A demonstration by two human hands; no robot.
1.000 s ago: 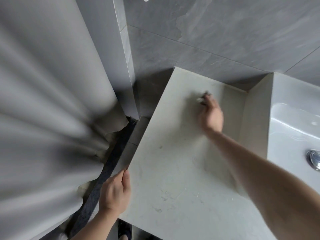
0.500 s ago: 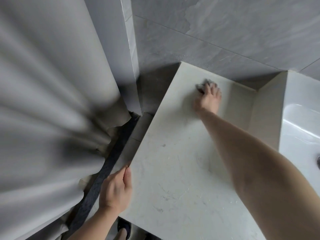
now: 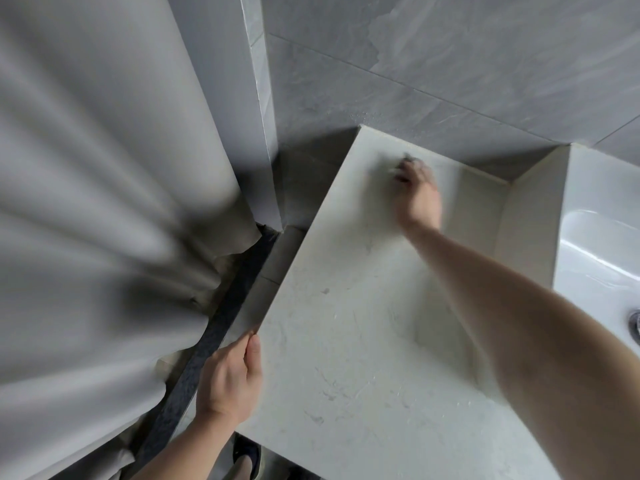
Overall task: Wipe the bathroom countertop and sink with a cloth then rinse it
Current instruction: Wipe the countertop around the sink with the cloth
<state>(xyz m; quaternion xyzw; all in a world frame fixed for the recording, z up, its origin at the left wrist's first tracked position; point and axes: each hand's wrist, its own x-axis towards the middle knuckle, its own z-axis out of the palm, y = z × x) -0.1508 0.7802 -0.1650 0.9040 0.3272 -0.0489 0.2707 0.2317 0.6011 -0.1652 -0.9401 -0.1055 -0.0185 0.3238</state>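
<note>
A pale marbled countertop (image 3: 346, 341) fills the middle of the view. My right hand (image 3: 417, 195) reaches to its far part and presses a small grey cloth (image 3: 408, 160) against the surface; only a dark edge of the cloth shows past my blurred fingers. My left hand (image 3: 230, 379) grips the countertop's left edge, thumb on top. The white sink (image 3: 602, 244) lies at the right, its metal drain (image 3: 635, 323) at the frame edge.
A grey shower curtain (image 3: 97, 209) hangs close on the left. Grey wall tiles (image 3: 450, 57) rise behind the counter. A dark threshold strip (image 3: 214, 341) runs on the floor between curtain and counter. A raised ledge (image 3: 533, 216) separates counter and sink.
My right hand with the cloth has been sweeping back and forth over the far part of the counter. The left hand has kept its hold on the edge.
</note>
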